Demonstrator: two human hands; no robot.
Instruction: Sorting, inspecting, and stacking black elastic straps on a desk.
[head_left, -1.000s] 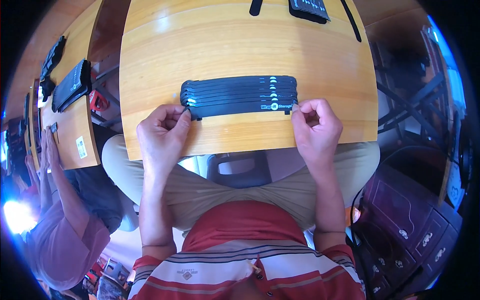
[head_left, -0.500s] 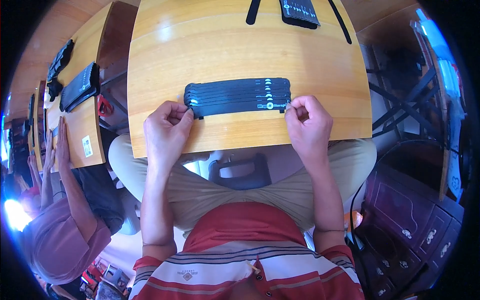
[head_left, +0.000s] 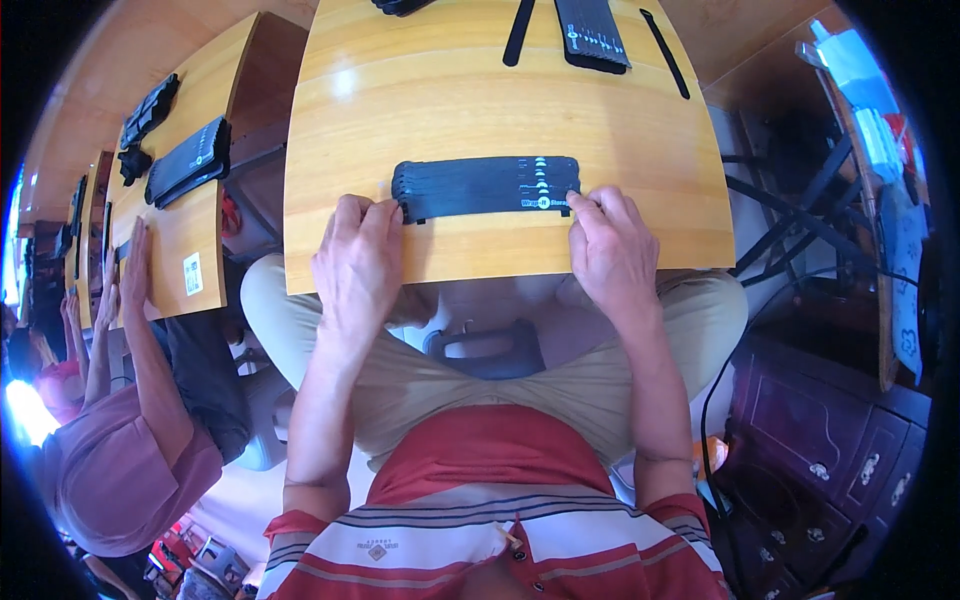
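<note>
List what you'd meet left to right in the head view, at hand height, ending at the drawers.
Co-worker's nearer hand → white label → left hand → black strap stack → right hand → dark drawer cabinet

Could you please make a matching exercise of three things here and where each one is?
1. Stack of flat black strips
2. White rectangular label
3. Dark purple wooden drawer cabinet

A. Lower right of the picture
B. Near corners at the person's left hand and right hand
C. On the neighbouring light wooden table

Pairs: 1-B, 2-C, 3-A
</note>
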